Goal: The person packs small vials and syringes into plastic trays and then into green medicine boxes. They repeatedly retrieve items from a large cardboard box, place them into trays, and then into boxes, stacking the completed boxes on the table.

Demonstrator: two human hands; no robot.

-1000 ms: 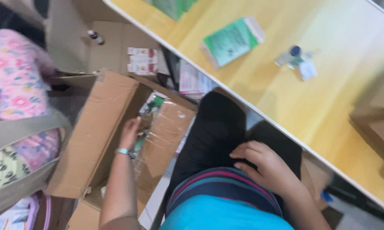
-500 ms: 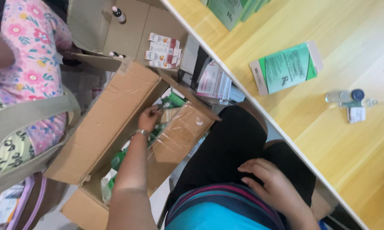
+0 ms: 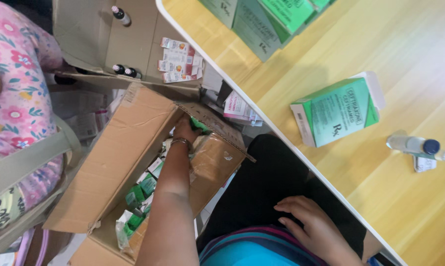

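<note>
The left hand [image 3: 185, 130] is reaching deep into the open carton [image 3: 133, 148] on the floor, its fingers closing on a green pack [image 3: 198, 125] under the carton's far flap; how firmly it is gripping cannot be told, since the fingers are mostly hidden. A bracelet [image 3: 181, 142] is sitting on that wrist. More green packs [image 3: 142, 189] are lying below the forearm inside the carton. The right hand [image 3: 313, 226] is resting open, fingers spread, on the dark trousers [image 3: 262, 182], holding nothing. Beyond it, a green box [image 3: 337, 111] and a small bottle [image 3: 413, 145] are lying on the table [image 3: 380, 197].
</note>
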